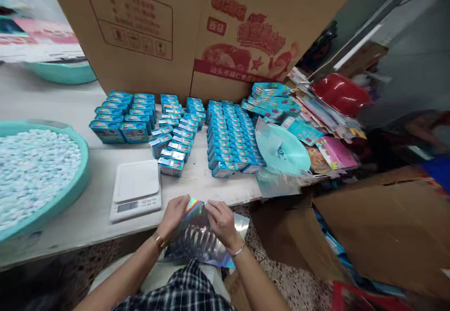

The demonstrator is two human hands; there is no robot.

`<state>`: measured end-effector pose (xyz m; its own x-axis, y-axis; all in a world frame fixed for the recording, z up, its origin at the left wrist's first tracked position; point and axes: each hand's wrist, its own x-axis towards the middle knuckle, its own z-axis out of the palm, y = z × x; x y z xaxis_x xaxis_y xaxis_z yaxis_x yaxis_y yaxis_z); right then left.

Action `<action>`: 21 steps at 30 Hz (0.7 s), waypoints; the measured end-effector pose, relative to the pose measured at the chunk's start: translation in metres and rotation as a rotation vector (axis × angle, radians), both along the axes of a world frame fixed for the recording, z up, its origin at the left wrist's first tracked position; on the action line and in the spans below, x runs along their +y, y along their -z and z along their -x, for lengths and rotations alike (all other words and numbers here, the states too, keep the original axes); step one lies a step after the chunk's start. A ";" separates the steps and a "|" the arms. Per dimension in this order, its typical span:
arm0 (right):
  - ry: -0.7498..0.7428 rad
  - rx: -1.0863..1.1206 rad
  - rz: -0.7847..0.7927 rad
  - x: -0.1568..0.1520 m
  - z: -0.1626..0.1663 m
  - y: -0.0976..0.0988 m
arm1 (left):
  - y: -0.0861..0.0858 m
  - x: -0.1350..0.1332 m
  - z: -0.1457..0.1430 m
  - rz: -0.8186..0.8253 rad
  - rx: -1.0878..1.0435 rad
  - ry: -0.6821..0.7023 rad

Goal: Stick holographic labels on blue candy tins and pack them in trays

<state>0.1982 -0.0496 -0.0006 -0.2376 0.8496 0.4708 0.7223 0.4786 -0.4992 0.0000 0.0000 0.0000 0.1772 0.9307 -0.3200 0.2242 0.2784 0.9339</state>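
Both my hands hold a shiny holographic foil bag (200,240) just below the table's front edge, over my lap. My left hand (173,216) pinches its upper left corner. My right hand (221,222) grips the top edge beside it, fingers closed on the foil. Right in front of my hands a white digital scale (136,189) sits on the white table (94,208). Behind the scale stand several rows of small blue tins (230,135).
A teal basin (56,203) full of small white and blue candies sits at the left. A big cardboard box (197,29) stands behind the tins. Clear plastic bags (281,154) and coloured packets (316,114) lie to the right. Open cardboard (379,236) stands on the floor at right.
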 end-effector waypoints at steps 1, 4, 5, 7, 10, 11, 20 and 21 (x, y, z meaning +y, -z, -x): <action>0.002 0.032 0.016 0.000 0.001 -0.001 | 0.000 0.001 0.000 -0.007 0.001 -0.010; 0.026 0.085 0.054 0.001 0.003 -0.004 | 0.002 0.001 0.001 -0.008 -0.017 -0.036; 0.037 0.094 0.065 0.001 0.003 -0.005 | 0.002 0.001 0.000 0.000 -0.031 -0.045; 0.074 0.073 0.080 0.000 0.002 -0.007 | 0.002 0.001 -0.001 0.019 -0.069 -0.059; 0.100 -0.051 0.073 0.000 -0.003 -0.008 | 0.005 0.000 -0.002 0.031 -0.121 -0.083; 0.087 -0.091 0.056 0.000 -0.005 -0.007 | 0.006 0.000 -0.003 0.034 -0.133 -0.097; -0.044 -0.132 -0.060 -0.004 -0.016 -0.006 | 0.010 0.002 -0.005 0.087 -0.165 -0.112; -0.040 -0.106 -0.055 -0.004 -0.016 -0.006 | 0.010 0.002 -0.005 0.092 -0.169 -0.113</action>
